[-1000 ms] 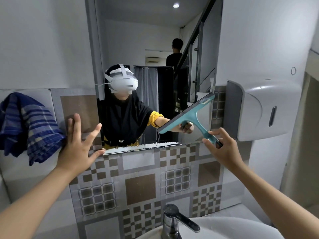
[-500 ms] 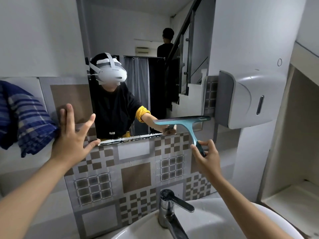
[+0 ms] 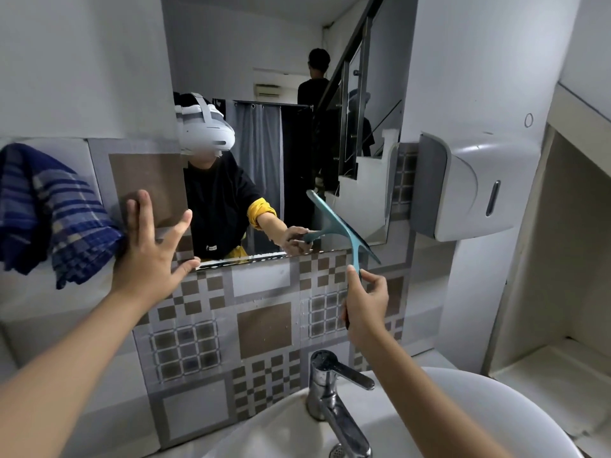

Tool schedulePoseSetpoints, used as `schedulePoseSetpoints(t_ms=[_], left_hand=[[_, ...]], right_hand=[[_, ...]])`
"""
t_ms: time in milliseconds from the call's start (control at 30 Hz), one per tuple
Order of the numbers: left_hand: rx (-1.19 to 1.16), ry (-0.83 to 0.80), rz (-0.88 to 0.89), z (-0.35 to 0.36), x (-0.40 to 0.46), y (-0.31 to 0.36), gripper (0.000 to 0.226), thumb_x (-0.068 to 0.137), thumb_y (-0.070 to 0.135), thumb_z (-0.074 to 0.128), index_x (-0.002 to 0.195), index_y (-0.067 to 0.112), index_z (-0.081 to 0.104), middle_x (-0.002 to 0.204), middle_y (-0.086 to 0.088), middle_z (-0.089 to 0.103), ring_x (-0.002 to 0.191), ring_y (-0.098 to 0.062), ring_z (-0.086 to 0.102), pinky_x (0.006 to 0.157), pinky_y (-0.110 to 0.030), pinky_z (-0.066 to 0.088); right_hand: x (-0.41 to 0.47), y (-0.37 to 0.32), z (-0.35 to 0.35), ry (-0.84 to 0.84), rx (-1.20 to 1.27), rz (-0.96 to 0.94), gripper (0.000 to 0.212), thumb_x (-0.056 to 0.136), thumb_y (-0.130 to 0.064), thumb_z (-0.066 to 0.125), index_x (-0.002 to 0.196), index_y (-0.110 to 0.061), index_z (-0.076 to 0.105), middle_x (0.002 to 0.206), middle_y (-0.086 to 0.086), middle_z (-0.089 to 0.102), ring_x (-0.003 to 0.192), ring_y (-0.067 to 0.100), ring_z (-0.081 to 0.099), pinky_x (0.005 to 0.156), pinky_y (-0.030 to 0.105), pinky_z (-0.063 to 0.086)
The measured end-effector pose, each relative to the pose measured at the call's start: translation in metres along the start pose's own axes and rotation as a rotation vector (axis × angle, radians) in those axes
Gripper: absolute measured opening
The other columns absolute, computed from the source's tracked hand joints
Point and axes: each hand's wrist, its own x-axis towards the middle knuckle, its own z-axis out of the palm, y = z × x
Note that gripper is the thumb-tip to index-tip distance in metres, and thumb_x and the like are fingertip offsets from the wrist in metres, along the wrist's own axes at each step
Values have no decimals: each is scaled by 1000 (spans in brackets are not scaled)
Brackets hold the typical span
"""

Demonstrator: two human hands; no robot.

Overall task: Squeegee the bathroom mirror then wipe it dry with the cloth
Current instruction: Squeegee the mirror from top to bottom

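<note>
The mirror (image 3: 264, 61) hangs on the wall above patterned tiles; its lower edge carries a line of foam or water. My right hand (image 3: 365, 304) grips the handle of a teal squeegee (image 3: 344, 226), whose blade lies tilted across the mirror's lower right corner. My left hand (image 3: 150, 246) is flat against the tiled wall at the mirror's lower left corner, fingers spread. A blue striped cloth (image 3: 49, 213) hangs on the wall at the far left, just beside my left hand.
A white wall dispenser (image 3: 469, 190) sticks out right of the mirror. Below are a chrome tap (image 3: 334, 401) and a white basin (image 3: 496, 421). A recessed shelf (image 3: 562, 358) opens at the right. The mirror reflects a person standing by a staircase.
The squeegee blade has turned from level to steeply tilted, its top end swinging left, and my right hand has dropped lower. My left hand stays on the wall.
</note>
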Motion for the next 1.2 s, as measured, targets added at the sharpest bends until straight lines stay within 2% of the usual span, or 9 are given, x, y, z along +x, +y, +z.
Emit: schedulePoseSetpoints(t_ms=[200, 400, 567, 633, 733, 900, 1000, 1133, 1200], left_hand=[[-7, -11, -9, 0, 0, -1, 86, 73, 38, 73, 145, 30, 27, 155, -16, -19, 140, -36, -18, 92, -67, 39], [-9, -14, -2, 0, -1, -1, 86, 74, 39, 73, 145, 30, 26, 155, -16, -18, 140, -37, -17, 99, -66, 35], [19, -18, 5, -1, 1, -3, 87, 74, 40, 73, 145, 30, 25, 155, -18, -16, 141, -40, -13, 101, -64, 34], [47, -35, 36, -3, 1, -7, 89, 74, 38, 73, 146, 30, 22, 155, -19, -15, 141, -41, -12, 99, -64, 35], [76, -93, 63, -11, -1, -13, 90, 78, 35, 71, 147, 32, 14, 153, -14, -24, 140, -37, -19, 104, -60, 30], [60, -145, 91, -20, -2, -24, 96, 78, 31, 71, 148, 29, 6, 152, -7, -31, 141, -30, -22, 107, -54, 30], [106, -110, 84, -14, -2, -29, 103, 76, 15, 75, 148, 27, 2, 153, -4, -32, 141, -28, -19, 103, -50, 37], [128, -111, 76, -12, -7, -29, 111, 69, 17, 81, 148, 25, 3, 154, -7, -27, 141, -28, -16, 99, -50, 41], [116, -110, 69, -13, -8, -29, 112, 66, 13, 82, 148, 24, 6, 155, -8, -25, 141, -28, -15, 97, -51, 43]], right_hand=[[-33, -6, 52, 47, 190, 137, 24, 93, -33, 60, 106, -18, 47, 79, 13, 56, 45, 15, 45, 35, 23, 40], [-69, -6, 105, 45, 284, 203, 24, 93, -33, 61, 105, -20, 45, 87, 17, 60, 54, 22, 57, 44, 26, 51], [-108, 11, 150, -46, 187, 135, 20, 89, -42, 62, 90, -36, 43, 98, 20, 66, 76, 39, 70, 64, 46, 61], [-123, 10, 165, -83, 197, 125, 20, 91, -39, 61, 94, -31, 42, 97, 13, 64, 78, 32, 69, 65, 43, 61], [-133, 6, 181, -62, 240, 140, 22, 93, -35, 59, 101, -25, 42, 94, -3, 56, 84, 14, 63, 64, 25, 55], [-146, 10, 195, -74, 245, 146, 23, 93, -34, 60, 102, -24, 42, 95, -4, 56, 81, 8, 60, 58, 17, 48], [-153, 19, 196, -114, 203, 102, 25, 92, -34, 60, 104, -19, 43, 98, 0, 59, 81, 10, 62, 55, 15, 47], [-154, 30, 190, -131, 149, 19, 22, 91, -32, 63, 99, -21, 45, 91, 6, 62, 74, 19, 65, 57, 28, 57], [-153, 36, 183, -151, 123, -21, 20, 91, -30, 63, 97, -22, 45, 82, 8, 62, 59, 13, 64, 50, 32, 56]])
